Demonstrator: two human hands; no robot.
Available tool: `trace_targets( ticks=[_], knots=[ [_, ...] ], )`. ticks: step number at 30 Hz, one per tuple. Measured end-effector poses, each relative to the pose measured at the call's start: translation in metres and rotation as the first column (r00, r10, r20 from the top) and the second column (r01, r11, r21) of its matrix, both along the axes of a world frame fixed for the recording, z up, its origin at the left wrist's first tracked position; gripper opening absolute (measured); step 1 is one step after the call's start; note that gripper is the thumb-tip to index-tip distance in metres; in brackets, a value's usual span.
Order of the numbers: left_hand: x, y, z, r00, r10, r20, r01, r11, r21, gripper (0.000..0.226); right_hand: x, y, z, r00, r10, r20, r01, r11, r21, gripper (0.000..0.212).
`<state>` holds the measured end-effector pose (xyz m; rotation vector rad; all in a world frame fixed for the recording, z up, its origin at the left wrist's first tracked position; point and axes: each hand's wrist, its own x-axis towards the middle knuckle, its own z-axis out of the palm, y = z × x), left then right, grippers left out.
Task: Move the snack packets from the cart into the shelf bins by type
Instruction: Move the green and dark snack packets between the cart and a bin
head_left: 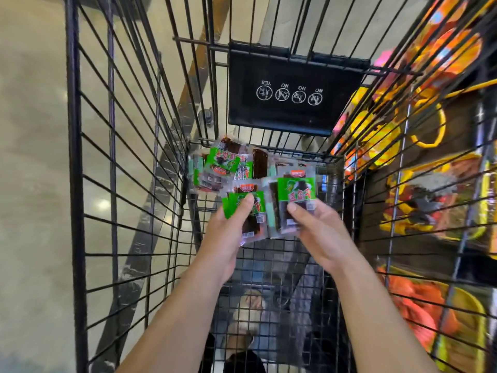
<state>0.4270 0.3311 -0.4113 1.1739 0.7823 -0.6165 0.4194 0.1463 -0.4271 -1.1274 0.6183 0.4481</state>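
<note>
I look down into a black wire cart (pixel 118 162). My left hand (pixel 228 238) grips a small stack of green-and-clear snack packets (pixel 250 211) with dark contents, thumb on top. My right hand (pixel 317 232) pinches another bunch of the same green packets (pixel 293 195) just to the right. Both bunches hover above the cart floor. Several more green packets (pixel 223 162) lie piled at the far end of the cart floor, against the end wall.
A black child-seat flap (pixel 293 87) with warning icons hangs at the cart's far end. Through the right wire wall I see shelf bins (pixel 430 195) with orange and yellow snack packs. Beige floor (pixel 35 157) lies to the left.
</note>
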Motion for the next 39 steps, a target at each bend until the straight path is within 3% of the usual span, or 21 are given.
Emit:
trace_targets(
  ticks=[2, 3, 5, 6, 8, 9, 11, 13, 14, 15, 18, 20, 22, 27, 34, 37, 39],
  knots=[
    [-0.002, -0.002, 0.002, 0.999, -0.038, 0.020, 0.038, 0.999, -0.022, 0.052, -0.006, 0.016, 0.002, 0.992, 0.114, 0.057, -0.110, 0.992, -0.065, 0.024],
    [-0.003, -0.003, 0.001, 0.999, -0.042, 0.029, 0.043, 0.999, -0.025, 0.054, -0.007, 0.024, 0.002, 0.974, 0.207, 0.096, -0.183, 0.960, -0.211, 0.020],
    [-0.005, -0.005, -0.001, 0.999, -0.016, 0.029, 0.016, 1.000, -0.001, 0.045, -0.008, 0.036, -0.004, 0.894, 0.432, 0.123, -0.287, 0.760, -0.583, 0.020],
    [-0.006, -0.004, -0.003, 1.000, 0.013, 0.017, -0.013, 1.000, 0.023, 0.038, -0.008, 0.041, -0.007, 0.854, 0.509, 0.110, -0.306, 0.661, -0.686, 0.026],
    [-0.009, -0.002, -0.008, 0.998, 0.062, 0.001, -0.062, 0.997, 0.046, 0.031, -0.009, 0.045, -0.011, 0.806, 0.589, 0.057, -0.379, 0.588, -0.715, 0.036],
    [-0.011, -0.001, -0.009, 0.997, 0.076, 0.001, -0.076, 0.996, 0.040, 0.029, -0.008, 0.043, -0.013, 0.791, 0.610, 0.046, -0.419, 0.595, -0.686, 0.039],
    [-0.012, 0.003, -0.011, 0.996, 0.088, 0.006, -0.089, 0.996, 0.026, 0.027, -0.002, 0.034, -0.014, 0.833, 0.551, 0.035, -0.430, 0.687, -0.586, 0.041],
    [-0.014, 0.007, -0.012, 0.994, 0.105, 0.006, -0.106, 0.994, 0.015, 0.027, 0.011, 0.020, -0.022, 0.948, 0.318, 0.017, -0.252, 0.781, -0.572, 0.048],
    [-0.014, 0.008, -0.012, 0.994, 0.113, 0.003, -0.113, 0.994, 0.008, 0.028, 0.020, 0.013, -0.030, 0.986, 0.166, -0.012, -0.134, 0.744, -0.654, 0.056],
    [-0.014, 0.008, -0.012, 0.993, 0.118, 0.000, -0.118, 0.993, 0.000, 0.028, 0.029, 0.005, -0.037, 0.996, 0.060, -0.066, -0.089, 0.640, -0.763, 0.065],
    [-0.017, 0.007, -0.010, 0.992, 0.124, -0.013, -0.125, 0.992, -0.009, 0.031, 0.053, -0.001, -0.058, 0.934, 0.010, -0.356, -0.334, 0.375, -0.865, 0.102],
    [-0.019, 0.006, -0.010, 0.993, 0.118, -0.025, -0.118, 0.993, -0.004, 0.031, 0.064, 0.002, -0.068, 0.863, 0.051, -0.502, -0.494, 0.290, -0.820, 0.118],
    [-0.021, 0.004, -0.010, 0.993, 0.111, -0.040, -0.111, 0.994, 0.000, 0.030, 0.071, 0.005, -0.077, 0.838, 0.046, -0.544, -0.537, 0.251, -0.805, 0.120],
    [-0.021, 0.002, -0.008, 0.992, 0.100, -0.072, -0.100, 0.995, 0.003, 0.024, 0.070, 0.005, -0.084, 0.913, -0.045, -0.405, -0.372, 0.317, -0.872, 0.090],
    [-0.017, 0.003, -0.007, 0.993, 0.098, -0.072, -0.095, 0.995, 0.032, 0.021, 0.069, 0.001, -0.081, 0.952, -0.167, -0.258, -0.151, 0.476, -0.866, 0.071],
    [-0.018, 0.001, -0.008, 0.993, 0.102, -0.058, -0.100, 0.994, 0.038, 0.021, 0.068, -0.004, -0.084, 0.970, -0.167, -0.176, -0.043, 0.595, -0.803, 0.032],
    [-0.018, 0.000, -0.007, 0.993, 0.103, -0.050, -0.102, 0.994, 0.036, 0.021, 0.065, -0.005, -0.083, 0.975, -0.164, -0.146, -0.014, 0.616, -0.787, 0.020]
  ],
)
